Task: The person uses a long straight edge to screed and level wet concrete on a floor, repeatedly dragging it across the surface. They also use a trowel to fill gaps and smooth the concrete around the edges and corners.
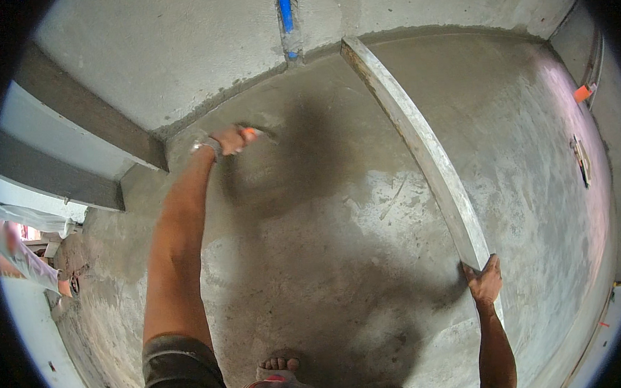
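My left hand [230, 140], a bracelet at its wrist, reaches out over the wet grey mortar [282, 169] near the wall's foot. It is closed around a small trowel [250, 133] with an orange handle; motion and the low angle blur its blade. On the right, a long pale straightedge [419, 134] lies across the floor, its far end at the wall. My right hand [484, 281] grips it near its close end, thumb and fingers wrapped over the edges.
The wall [200, 56] ahead has a blue pipe [285, 11] set in a groove. Dark beams [88, 110] stand at left, with another person [40, 268] beyond. A tool [581, 160] and an orange object [584, 93] are at far right. My bare foot [280, 365] is below.
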### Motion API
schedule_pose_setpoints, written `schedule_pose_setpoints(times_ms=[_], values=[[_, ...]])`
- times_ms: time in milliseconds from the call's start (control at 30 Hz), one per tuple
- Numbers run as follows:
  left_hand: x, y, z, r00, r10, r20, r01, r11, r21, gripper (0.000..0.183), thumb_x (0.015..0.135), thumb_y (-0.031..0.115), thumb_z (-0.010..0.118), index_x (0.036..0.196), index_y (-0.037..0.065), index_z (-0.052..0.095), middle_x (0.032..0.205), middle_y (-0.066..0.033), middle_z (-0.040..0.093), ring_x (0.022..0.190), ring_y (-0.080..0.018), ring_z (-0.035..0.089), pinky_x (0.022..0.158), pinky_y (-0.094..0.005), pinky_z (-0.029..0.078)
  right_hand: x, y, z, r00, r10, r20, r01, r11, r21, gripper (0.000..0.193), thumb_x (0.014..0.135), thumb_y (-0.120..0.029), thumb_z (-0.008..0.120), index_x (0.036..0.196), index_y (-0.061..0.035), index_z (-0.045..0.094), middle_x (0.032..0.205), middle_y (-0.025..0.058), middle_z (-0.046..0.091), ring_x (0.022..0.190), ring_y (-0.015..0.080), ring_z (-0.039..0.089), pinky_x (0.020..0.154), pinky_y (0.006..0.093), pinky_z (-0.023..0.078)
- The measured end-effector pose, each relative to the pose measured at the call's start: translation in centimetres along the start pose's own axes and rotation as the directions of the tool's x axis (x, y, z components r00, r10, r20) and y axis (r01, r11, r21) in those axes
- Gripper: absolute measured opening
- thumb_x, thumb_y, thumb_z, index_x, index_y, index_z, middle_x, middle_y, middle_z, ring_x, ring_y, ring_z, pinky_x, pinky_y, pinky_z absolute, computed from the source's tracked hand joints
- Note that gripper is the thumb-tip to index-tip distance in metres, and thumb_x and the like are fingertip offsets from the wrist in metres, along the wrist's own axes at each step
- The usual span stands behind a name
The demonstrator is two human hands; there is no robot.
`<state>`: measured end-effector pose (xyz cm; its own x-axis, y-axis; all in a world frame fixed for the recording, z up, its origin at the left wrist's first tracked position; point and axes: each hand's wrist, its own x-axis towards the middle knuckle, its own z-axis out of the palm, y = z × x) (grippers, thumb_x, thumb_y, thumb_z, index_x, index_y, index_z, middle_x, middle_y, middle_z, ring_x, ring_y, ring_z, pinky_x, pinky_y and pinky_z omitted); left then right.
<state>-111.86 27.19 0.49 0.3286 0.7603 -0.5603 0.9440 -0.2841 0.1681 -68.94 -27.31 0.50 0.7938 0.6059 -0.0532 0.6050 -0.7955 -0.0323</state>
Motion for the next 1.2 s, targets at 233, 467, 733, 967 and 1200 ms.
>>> schedule_pose_setpoints(times_ms=[233, 467, 733, 967, 1200], values=[[-4.3, 1.0, -2.4, 0.97, 0.194, -0.144, -0.217, 0.963, -0.161, 0.053, 0.089, 0.05, 0.055, 0.118, 0.007, 0.061, 0.094, -0.0112, 0.067, 0.087, -0.0237, 0.062, 0.082, -0.0389, 0.048, -0.2, 1.0, 0.4, 0.998, -0.008, -0.057, 0.008, 1.0, -0.014, 0.064, 0.068, -0.036, 0.079, 0.104, 0.0019, 0.043, 0.098, 0.0227, 0.055, 0.094, 0.0439, 0.056, 0.078, 0.0495, 0.047], [-7.0, 5.4, 4.0, 0.911, 0.36, 0.2, -0.384, 0.918, 0.099, 0.052, 0.091, 0.049, 0.05, 0.124, 0.01, 0.056, 0.113, -0.019, 0.063, 0.107, -0.0324, 0.058, 0.095, -0.0452, 0.041, -0.5, 1.2, -0.2, 0.998, -0.023, -0.065, 0.023, 1.0, -0.004, 0.06, 0.068, -0.034, 0.079, 0.1, 0.0007, 0.043, 0.096, 0.0218, 0.055, 0.092, 0.0439, 0.056, 0.076, 0.0502, 0.047], [-7.6, -4.9, -2.4, 0.969, -0.086, -0.231, 0.085, 0.996, -0.013, 0.054, 0.088, 0.053, 0.052, 0.116, 0.007, 0.061, 0.097, -0.0181, 0.067, 0.092, -0.0326, 0.064, 0.082, -0.0439, 0.046, -0.6, 0.2, -0.4, 0.998, -0.002, -0.058, 0.003, 1.0, 0.013, 0.056, 0.067, -0.032, 0.08, 0.095, -0.0007, 0.043, 0.094, 0.0206, 0.054, 0.09, 0.044, 0.056, 0.074, 0.0507, 0.046], [-10.3, -4.0, 3.0, 0.916, 0.399, 0.039, -0.395, 0.915, -0.08, 0.055, 0.088, 0.057, 0.05, 0.118, 0.012, 0.061, 0.106, -0.018, 0.066, 0.098, -0.0345, 0.061, 0.086, -0.0454, 0.046, -0.5, 0.7, -0.3, 0.998, -0.006, -0.063, 0.006, 1.0, 0.006, 0.057, 0.067, -0.034, 0.08, 0.097, -0.0004, 0.043, 0.095, 0.0214, 0.055, 0.091, 0.0444, 0.056, 0.074, 0.0503, 0.046], [-9.5, -11.5, 4.9, 0.993, 0.119, 0.007, -0.119, 0.988, 0.099, 0.052, 0.088, 0.052, 0.05, 0.116, 0.01, 0.062, 0.109, -0.0212, 0.064, 0.105, -0.0383, 0.059, 0.09, -0.0466, 0.045, -0.6, 0.8, 0.1, 0.993, -0.06, -0.098, 0.059, 0.998, -0.014, 0.061, 0.068, -0.035, 0.079, 0.103, 0.0011, 0.044, 0.098, 0.0223, 0.055, 0.093, 0.0449, 0.056, 0.076, 0.051, 0.046]])
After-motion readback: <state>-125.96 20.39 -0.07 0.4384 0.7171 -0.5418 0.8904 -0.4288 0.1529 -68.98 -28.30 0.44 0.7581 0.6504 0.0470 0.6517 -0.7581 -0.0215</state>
